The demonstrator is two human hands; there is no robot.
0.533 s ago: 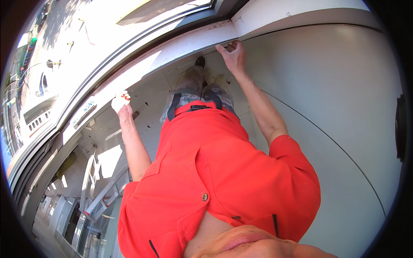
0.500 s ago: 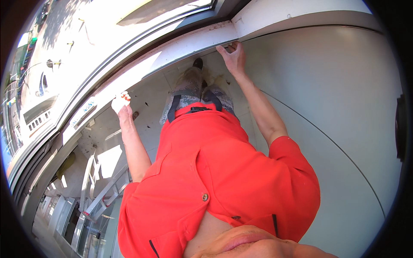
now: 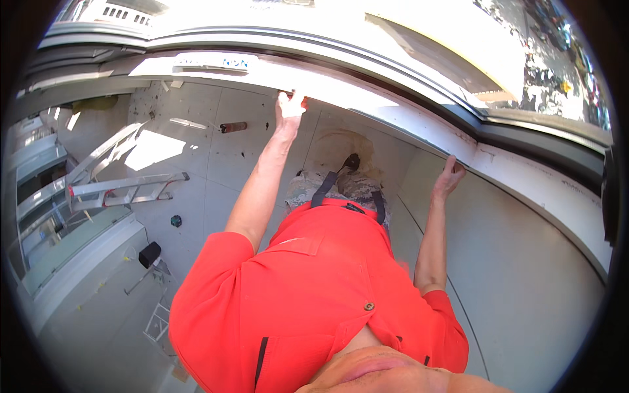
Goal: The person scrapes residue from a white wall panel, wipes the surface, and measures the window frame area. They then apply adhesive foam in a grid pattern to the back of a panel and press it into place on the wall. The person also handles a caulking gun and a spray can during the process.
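Observation:
My left hand (image 3: pixel 289 112) is raised at the inner edge of the white window sill (image 3: pixel 327 88). Its fingers are curled, and a small red thing shows beside them, too washed out by sunlight to name. Farther right, near the corner where the sill meets the wall, my right hand (image 3: pixel 449 178) is held against the same edge. Its thumb and fingers are bent together there. Whatever lies between them is hidden.
A white strip-like piece (image 3: pixel 216 62) with blue marks lies on the sill. Down on the floor are an aluminium stepladder (image 3: pixel 124 187), a brownish cylinder (image 3: pixel 234 127) and a small dark object (image 3: pixel 176 221). A smooth pale panel (image 3: pixel 517 262) borders my right side.
My view has turned left along the window, so the sill and ladder appear shifted right. Both hands stay at the sill's edge, and they appear farther right in the picture.

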